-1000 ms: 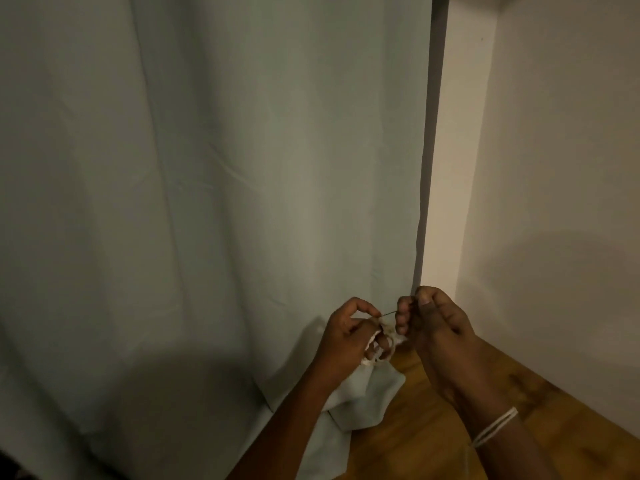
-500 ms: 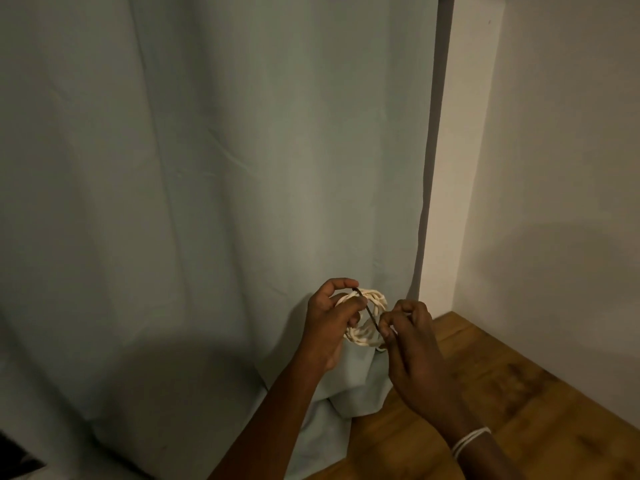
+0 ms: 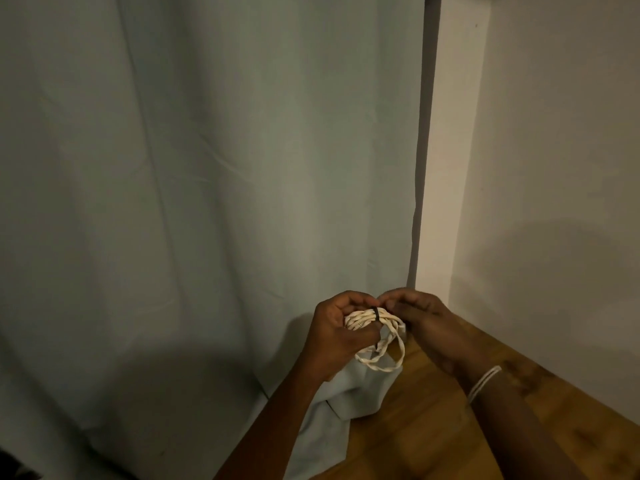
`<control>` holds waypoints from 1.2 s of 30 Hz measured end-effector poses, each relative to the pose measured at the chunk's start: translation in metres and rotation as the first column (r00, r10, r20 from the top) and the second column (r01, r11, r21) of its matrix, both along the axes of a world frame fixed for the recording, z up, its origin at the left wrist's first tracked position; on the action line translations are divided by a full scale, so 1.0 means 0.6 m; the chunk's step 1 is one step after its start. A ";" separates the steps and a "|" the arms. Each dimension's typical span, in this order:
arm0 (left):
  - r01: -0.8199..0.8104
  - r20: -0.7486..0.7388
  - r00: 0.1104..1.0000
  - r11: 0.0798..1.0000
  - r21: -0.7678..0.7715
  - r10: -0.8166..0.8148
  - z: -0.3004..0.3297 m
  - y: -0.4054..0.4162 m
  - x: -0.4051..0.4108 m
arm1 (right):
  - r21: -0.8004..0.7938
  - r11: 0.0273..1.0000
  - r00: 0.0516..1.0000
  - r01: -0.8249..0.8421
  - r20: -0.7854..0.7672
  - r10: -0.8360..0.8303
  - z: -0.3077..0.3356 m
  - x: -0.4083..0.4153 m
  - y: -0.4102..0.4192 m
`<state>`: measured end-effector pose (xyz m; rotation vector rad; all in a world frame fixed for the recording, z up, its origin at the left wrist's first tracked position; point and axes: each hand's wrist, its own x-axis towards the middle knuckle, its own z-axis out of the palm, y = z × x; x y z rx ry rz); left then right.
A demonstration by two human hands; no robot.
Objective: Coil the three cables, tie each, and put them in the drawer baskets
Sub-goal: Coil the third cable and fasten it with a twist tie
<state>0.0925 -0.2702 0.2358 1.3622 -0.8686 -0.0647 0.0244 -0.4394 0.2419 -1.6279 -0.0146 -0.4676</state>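
I see a matt cloth curtain, a braided cream cable, wood-grain floor, and a smooth matt wall.

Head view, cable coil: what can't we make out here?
- Drawer baskets and the other two cables: outside the head view.
- Cable coil: its near-left part is covered by the left hand; plug ends not visible.
- Black tie: too small to tell if it is fastened; right hand fingertips cover one side.
- Dim light blurs detail.

We had only one view, from the head camera. It looked forward and down, close to the two hands, and faced a hanging curtain in a wall corner.
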 end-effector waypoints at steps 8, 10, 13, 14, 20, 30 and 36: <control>-0.021 0.175 0.985 0.995 0.102 0.003 0.001 0.004 -0.014 | 0.205 0.875 0.879 -0.439 -0.105 0.466 -0.009 -0.008 -0.018; -0.036 0.211 0.977 0.994 0.104 0.014 0.000 0.001 -0.016 | 0.245 0.855 0.862 -0.457 -0.114 0.493 -0.009 -0.011 -0.021; -0.042 0.224 0.974 0.993 0.113 0.016 -0.001 0.000 -0.016 | 0.291 0.823 0.829 -0.488 -0.139 0.541 -0.003 -0.017 -0.028; -0.040 0.230 0.973 0.992 0.118 0.012 -0.002 -0.002 -0.016 | 0.302 0.815 0.819 -0.494 -0.152 0.553 0.001 -0.019 -0.029; -0.001 0.236 0.971 0.993 0.119 -0.027 0.002 -0.008 -0.017 | 0.362 0.760 0.780 -0.539 -0.127 0.613 0.000 -0.026 -0.035; 0.034 0.284 0.955 0.984 0.175 -0.083 -0.009 0.000 -0.010 | -0.269 0.878 0.914 -0.397 -0.202 0.351 0.018 -0.015 -0.058; 0.041 0.228 0.971 0.988 0.146 -0.074 0.001 0.006 -0.019 | -0.238 0.937 0.967 -0.255 -0.057 0.249 0.018 -0.026 -0.049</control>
